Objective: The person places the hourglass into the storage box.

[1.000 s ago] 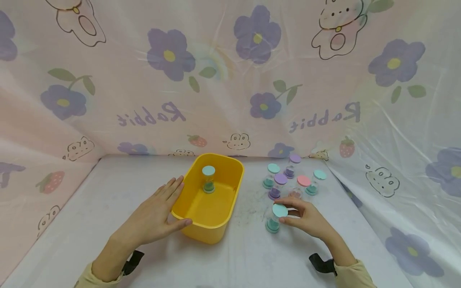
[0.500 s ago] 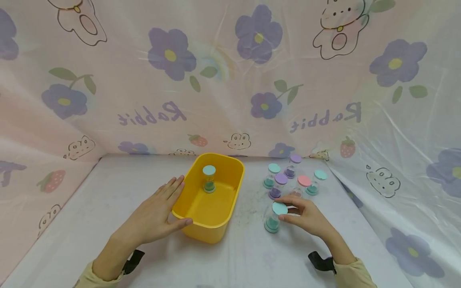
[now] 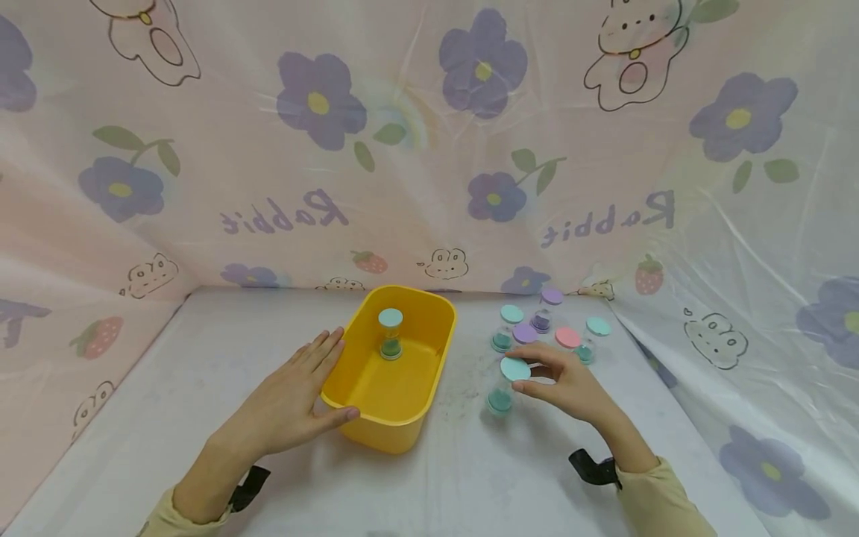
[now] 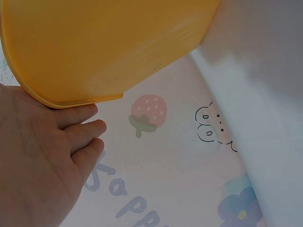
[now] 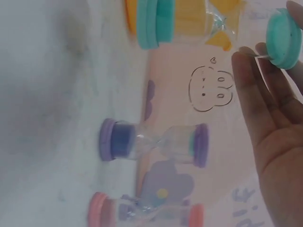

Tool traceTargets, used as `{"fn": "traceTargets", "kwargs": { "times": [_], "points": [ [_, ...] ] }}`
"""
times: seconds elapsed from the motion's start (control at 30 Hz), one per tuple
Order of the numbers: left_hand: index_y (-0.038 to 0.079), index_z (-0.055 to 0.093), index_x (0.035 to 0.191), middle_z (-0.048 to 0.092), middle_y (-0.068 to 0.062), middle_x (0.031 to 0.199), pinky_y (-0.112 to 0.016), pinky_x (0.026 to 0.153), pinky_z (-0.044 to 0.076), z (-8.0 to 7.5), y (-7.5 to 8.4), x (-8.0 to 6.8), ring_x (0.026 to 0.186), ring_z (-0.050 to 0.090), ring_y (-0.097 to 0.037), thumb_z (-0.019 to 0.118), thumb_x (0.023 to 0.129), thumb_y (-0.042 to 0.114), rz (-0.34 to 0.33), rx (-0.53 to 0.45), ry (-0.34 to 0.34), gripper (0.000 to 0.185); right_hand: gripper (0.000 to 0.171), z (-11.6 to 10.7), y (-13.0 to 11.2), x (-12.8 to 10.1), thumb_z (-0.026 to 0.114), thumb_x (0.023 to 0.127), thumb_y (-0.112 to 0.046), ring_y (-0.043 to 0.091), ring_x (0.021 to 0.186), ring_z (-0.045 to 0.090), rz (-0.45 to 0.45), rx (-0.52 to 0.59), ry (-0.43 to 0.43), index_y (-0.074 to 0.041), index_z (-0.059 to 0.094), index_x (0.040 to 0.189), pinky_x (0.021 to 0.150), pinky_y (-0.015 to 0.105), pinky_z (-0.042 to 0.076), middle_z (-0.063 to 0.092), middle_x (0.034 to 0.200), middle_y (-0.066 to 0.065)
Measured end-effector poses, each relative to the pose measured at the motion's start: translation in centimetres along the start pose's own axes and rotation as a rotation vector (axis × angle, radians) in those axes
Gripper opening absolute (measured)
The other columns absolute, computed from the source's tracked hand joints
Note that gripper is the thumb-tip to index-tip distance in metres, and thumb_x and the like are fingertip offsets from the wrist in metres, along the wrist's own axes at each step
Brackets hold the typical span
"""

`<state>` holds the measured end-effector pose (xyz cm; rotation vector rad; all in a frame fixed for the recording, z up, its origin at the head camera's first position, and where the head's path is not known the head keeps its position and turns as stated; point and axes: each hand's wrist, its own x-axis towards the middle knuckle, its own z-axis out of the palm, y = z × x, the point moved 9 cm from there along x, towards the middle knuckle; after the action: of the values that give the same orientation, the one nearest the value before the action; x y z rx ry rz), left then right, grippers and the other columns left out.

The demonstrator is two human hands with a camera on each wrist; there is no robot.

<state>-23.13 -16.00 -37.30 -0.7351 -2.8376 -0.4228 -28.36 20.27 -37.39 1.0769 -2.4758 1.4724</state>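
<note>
My right hand (image 3: pixel 567 382) pinches a teal-capped sand timer (image 3: pixel 500 397) by its top cap, between thumb and fingers. The timer leans slightly, and in the right wrist view its teal base (image 5: pixel 154 23) stands away from the tabletop. My left hand (image 3: pixel 278 406) lies with straight fingers along the left rim of a yellow plastic bin (image 3: pixel 384 435), its thumb at the front rim. In the left wrist view the fingers (image 4: pixel 83 135) touch the bin's edge. Inside the bin stands another teal sand timer (image 3: pixel 391 335), upright.
Beyond my right hand stand several more sand timers: teal (image 3: pixel 502 339), purple (image 3: pixel 540 321), another purple (image 3: pixel 525 333), pink (image 3: pixel 567 338) and teal (image 3: pixel 586 350). The hand partly hides the nearer ones. A patterned curtain (image 3: pixel 416 171) borders the white table (image 3: pixel 221 358) behind and at both sides.
My right hand has raised the teal sand timer and carried it slightly left and away from me, covering more of the purple and pink timers. The left hand and bin stay put.
</note>
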Motion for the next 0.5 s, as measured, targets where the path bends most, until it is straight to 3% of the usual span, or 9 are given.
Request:
{"fn": "traceTargets", "kwargs": {
  "times": [0.3,0.5],
  "points": [
    [-0.001,0.028,0.162,0.020,-0.014,0.172,-0.055,0.127,0.023,0.0,0.0,0.0,0.158,0.020,-0.034,0.057,0.095,0.071,-0.001,0.004,0.001,0.104,0.045,-0.7,-2.5,2.5,0.078,0.087,0.008,0.009,0.107,0.066,-0.101,-0.008,-0.002,0.002,0.069,0.130,0.090,0.022,0.059,0.069,0.124,0.015],
    [-0.002,0.028,0.162,0.020,-0.014,0.172,-0.056,0.126,0.024,0.0,0.1,0.0,0.158,0.020,-0.034,0.058,0.095,0.071,0.002,0.000,0.002,0.103,0.044,-0.9,-4.2,4.4,0.079,0.085,0.010,0.012,0.103,0.068,-0.121,0.011,0.000,0.003,0.070,0.128,0.089,0.025,0.061,0.068,0.123,0.018]
  ]
}}
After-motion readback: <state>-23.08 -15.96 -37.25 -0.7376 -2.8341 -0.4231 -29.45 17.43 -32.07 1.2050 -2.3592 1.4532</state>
